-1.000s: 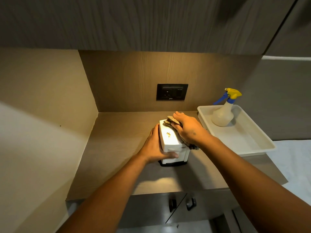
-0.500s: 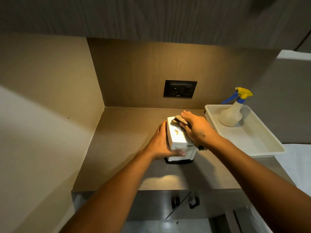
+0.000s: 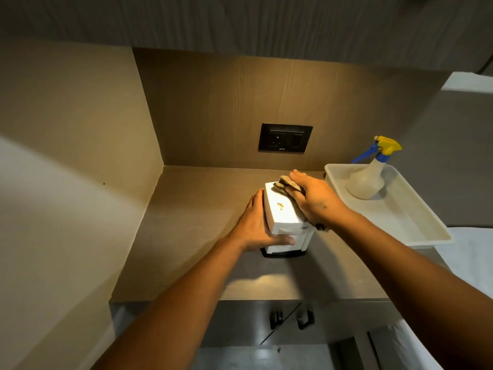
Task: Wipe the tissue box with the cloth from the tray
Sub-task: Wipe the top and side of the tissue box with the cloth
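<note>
At frame centre, left hand clasps the tissue box steady (thumb wrapped in front) while right hand, fingers curled, presses the cloth on top

The counter lies bare to the left of the box as far as the side wall, and bare in front of it to the near edge. Behind the box a strip of counter runs free to the back panel, where a socket sits flush. On the right the tray stands near, its rim raised, with a spray bottle upright in its far end. A cabinet overhangs low above.
</note>
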Demonstrator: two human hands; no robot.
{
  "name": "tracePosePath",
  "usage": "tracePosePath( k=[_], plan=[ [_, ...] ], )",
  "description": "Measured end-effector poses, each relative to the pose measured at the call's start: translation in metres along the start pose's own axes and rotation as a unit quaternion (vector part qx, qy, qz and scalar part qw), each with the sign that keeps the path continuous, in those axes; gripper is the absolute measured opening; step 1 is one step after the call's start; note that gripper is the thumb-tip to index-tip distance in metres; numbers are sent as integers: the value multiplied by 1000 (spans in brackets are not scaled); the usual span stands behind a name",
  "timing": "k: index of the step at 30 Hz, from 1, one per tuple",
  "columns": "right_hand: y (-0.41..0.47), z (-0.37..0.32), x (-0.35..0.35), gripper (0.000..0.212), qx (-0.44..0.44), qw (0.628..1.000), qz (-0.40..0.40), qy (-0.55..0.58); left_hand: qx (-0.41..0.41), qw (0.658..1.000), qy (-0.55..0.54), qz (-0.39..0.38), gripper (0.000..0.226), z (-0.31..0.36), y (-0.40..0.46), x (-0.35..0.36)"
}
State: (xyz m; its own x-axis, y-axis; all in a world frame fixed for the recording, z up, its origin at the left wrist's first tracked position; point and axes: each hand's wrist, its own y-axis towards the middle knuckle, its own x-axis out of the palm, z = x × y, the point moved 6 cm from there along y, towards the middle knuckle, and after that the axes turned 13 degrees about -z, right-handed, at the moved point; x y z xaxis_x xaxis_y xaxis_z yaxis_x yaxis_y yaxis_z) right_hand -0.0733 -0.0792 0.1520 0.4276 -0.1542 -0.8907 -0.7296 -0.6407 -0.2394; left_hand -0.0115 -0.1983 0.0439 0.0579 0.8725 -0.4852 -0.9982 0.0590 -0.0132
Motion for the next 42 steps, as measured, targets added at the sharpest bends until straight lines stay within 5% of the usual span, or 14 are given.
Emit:
tracePosePath(
  k=[4, 10, 29, 36, 42],
  plan=[
    [29, -7, -4, 16, 10, 1000, -4, -15, -1, 1000, 1, -2, 136, 0, 0, 0],
    [10, 5, 15, 63, -20, 999, -30, -26, 5, 1000, 20, -8, 131, -1, 0, 1],
    [27, -22, 4, 39, -31, 995, -41, -83, -46, 998, 31, -12, 139, -11, 4, 2],
    [6, -7, 15, 52, -71, 993, -34, -84, 1, 999, 36, -12, 130, -3, 4, 3],
    [25, -31, 4, 39, -35, 997, -26, -69, -60, 998, 34, -15, 136, -13, 4, 3]
  ],
)
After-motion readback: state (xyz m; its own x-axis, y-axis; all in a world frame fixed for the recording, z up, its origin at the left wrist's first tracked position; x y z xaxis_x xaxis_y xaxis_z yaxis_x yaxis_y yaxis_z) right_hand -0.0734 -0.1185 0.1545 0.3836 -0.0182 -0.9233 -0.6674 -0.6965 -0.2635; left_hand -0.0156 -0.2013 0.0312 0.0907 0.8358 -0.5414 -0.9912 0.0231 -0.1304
